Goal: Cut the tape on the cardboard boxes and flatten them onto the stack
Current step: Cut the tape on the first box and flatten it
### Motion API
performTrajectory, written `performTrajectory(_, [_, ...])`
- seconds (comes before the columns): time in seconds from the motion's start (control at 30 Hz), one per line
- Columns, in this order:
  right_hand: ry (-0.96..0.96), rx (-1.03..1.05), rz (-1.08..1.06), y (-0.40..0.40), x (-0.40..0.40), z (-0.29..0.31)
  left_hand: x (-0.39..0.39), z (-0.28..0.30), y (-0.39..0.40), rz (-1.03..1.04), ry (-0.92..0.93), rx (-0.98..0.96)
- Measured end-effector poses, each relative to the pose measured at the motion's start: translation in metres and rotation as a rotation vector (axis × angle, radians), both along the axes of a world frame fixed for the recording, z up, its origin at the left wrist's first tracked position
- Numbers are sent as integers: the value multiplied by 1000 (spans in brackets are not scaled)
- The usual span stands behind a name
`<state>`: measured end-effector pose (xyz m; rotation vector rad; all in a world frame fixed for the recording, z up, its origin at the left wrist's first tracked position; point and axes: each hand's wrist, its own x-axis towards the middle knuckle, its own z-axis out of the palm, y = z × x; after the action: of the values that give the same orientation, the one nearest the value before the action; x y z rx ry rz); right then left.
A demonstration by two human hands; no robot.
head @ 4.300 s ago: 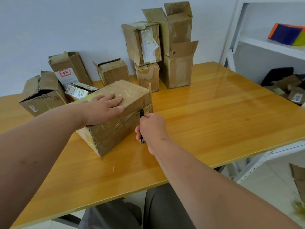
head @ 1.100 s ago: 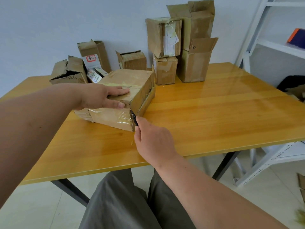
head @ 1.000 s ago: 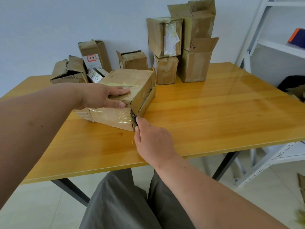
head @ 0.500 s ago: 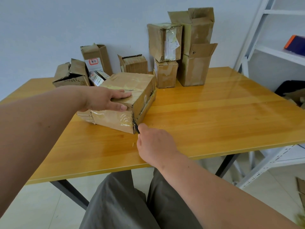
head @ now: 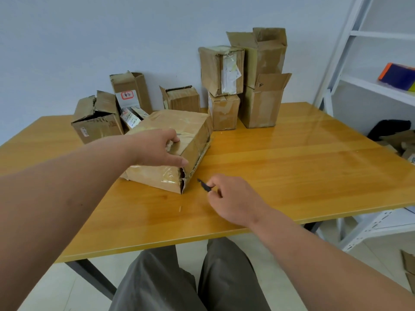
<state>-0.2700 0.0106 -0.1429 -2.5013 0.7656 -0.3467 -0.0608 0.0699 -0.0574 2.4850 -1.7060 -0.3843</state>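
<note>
1. The small dark knife (head: 204, 184) is being held clear of the taped box (head: 177, 140); half a second ago its blade was set against the box's near corner, and now it is lying apart from the cardboard, just to the right of that corner.
2. The knife is being pinched by the right hand (head: 233, 198), with the fingers curled round its handle and the tip pointing back toward the taped box.
3. The taped box is being gripped by the left hand (head: 157, 147), as before: the fingers are curled over its top and the thumb is being pressed along its near edge.
4. The near corner of the taped box is being shown split open, with the end flap gaping along the right side.
5. The taped box is being supported by the yellow wooden table (head: 292, 171), left of its middle.
6. Behind the taped box, against the pale wall (head: 89, 41), more cardboard boxes (head: 247, 81) are being kept, some stacked, some with flaps open.
7. Well to the right of the taped box, a white shelf unit (head: 359, 81) is being used for a blue and orange object.
</note>
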Motion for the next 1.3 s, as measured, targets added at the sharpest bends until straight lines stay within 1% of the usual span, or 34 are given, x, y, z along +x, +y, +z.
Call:
performTrajectory(0.1, [-46,-101,-198,-28,-12,-4,12,6,4,-28,108,64])
performTrajectory(0.17, [-8,-169,-322,-44,-14,-8,23,10,9,-44,152,99])
performTrajectory(0.23, [72,-190,-397,-54,-12,-11,32,10,15,-45,149,69])
performTrajectory(0.33, [302,-267,-434,-60,-9,-12,39,8,22,-90,19,19])
performTrajectory(0.37, [344,-312,-453,-61,-8,-13,40,6,23,-111,-39,23])
performTrajectory(0.4, [335,-346,-473,-60,-6,-13,40,5,25,-131,-98,30])
performTrajectory(0.47, [191,-340,-484,-58,0,-11,39,-1,28,-176,-238,27])
performTrajectory(0.57, [-72,-174,-419,-56,17,-3,36,-12,33,-237,-415,-23])
performTrajectory(0.67, [-245,85,-413,-58,30,2,37,-19,39,-272,-507,-72])
performTrajectory(0.73, [-328,194,-433,-58,33,2,38,-19,44,-284,-518,-88])
performTrajectory(0.8, [-359,228,-468,-57,34,1,38,-19,49,-330,-513,-109])
performTrajectory(0.87, [-375,211,-510,-55,35,1,38,-18,50,-375,-509,-112])
performTrajectory(1.1, [-425,208,-501,-46,30,-11,41,-19,50,-380,-500,-66])
performTrajectory(1.3, [-441,373,-565,-51,21,-17,33,-22,38,-378,-453,-38])
